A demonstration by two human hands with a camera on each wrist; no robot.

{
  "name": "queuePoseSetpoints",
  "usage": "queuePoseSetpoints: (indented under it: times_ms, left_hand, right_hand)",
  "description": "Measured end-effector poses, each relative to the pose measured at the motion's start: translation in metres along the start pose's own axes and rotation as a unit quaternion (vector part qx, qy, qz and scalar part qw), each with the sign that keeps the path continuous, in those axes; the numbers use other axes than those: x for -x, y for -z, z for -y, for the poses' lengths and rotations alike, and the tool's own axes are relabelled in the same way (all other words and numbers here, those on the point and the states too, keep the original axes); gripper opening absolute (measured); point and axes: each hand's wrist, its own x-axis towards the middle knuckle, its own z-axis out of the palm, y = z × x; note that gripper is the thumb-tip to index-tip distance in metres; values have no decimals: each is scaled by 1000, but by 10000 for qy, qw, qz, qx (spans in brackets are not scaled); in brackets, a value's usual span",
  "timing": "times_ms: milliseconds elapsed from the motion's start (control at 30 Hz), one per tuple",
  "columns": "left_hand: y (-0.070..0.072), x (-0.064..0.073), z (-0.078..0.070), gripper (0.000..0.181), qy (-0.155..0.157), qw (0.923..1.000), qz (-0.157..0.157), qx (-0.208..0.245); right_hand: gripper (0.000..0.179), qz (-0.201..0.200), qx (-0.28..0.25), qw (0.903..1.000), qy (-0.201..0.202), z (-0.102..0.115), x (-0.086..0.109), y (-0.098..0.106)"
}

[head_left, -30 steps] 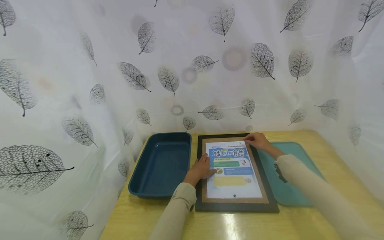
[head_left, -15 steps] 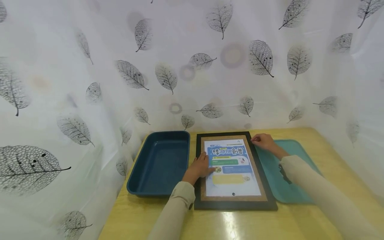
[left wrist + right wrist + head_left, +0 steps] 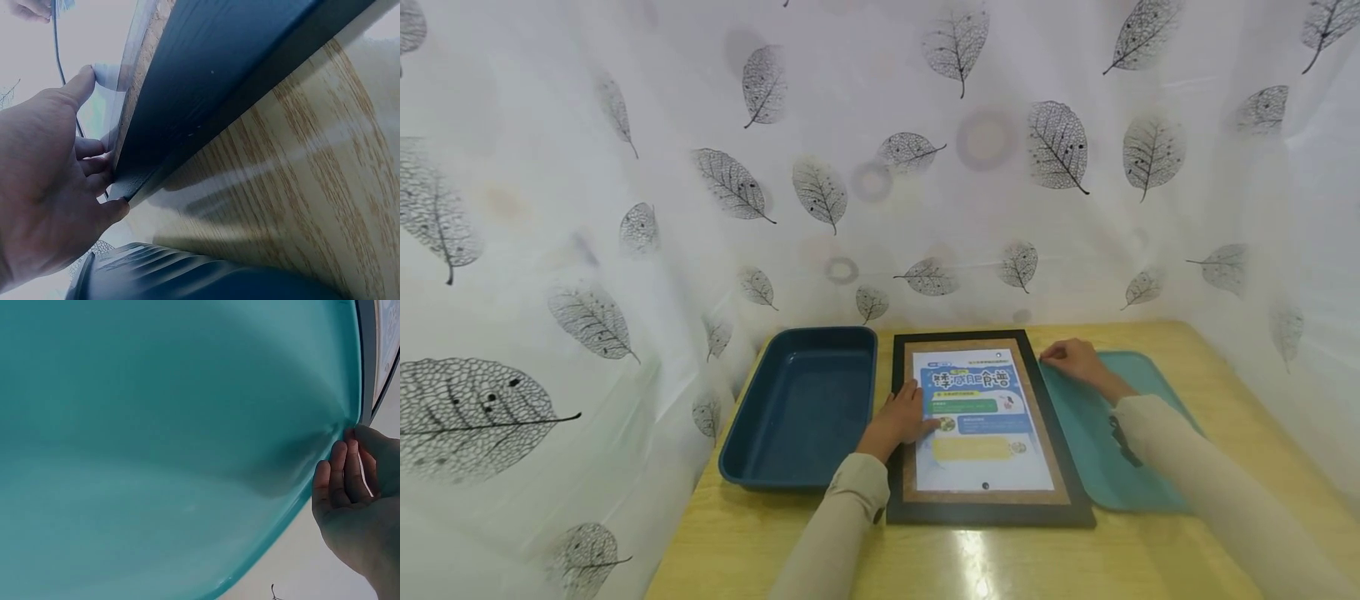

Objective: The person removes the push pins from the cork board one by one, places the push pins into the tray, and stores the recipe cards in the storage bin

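Observation:
A cork board with a black frame lies flat on the table. On it is a printed paper sheet with small dark pins near its top right corner and bottom edge. My left hand rests on the sheet's left side and the frame; in the left wrist view, the hand has fingertips on the frame's edge. My right hand is over the upper left corner of a teal tray. The right wrist view shows its thumb and forefinger together at the tray's rim; whether they pinch something small is hidden.
A deep dark blue tub stands left of the board, close to my left forearm. The teal tray lies against the board's right side, partly under my right forearm. A leaf-patterned translucent curtain surrounds the yellow wooden table.
My right hand has moved right, from the sheet's top right corner across the black frame to the teal tray's upper corner. My left hand stays in place on the board.

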Motion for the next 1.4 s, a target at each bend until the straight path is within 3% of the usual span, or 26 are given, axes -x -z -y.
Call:
queuePoseSetpoints:
  times_ms: [333, 733, 1033, 1400]
  left_hand:
    - [-4, -3, 1, 85, -13, 10000, -16, 20]
    - [-3, 1, -3, 83, -56, 10000, -55, -32]
    - [-2, -4, 0, 84, -8, 9999, -101, 56]
    - [-1, 0, 1, 84, 3, 9999, -34, 109]
  right_hand:
    - [15, 94, 81, 9999, 53, -14, 8, -3]
    - [18, 125, 165, 9997, 128, -9, 17, 0]
    - [21, -47, 86, 9999, 131, -11, 3, 1]
    - [20, -95, 85, 9995, 274, 12, -9, -3]
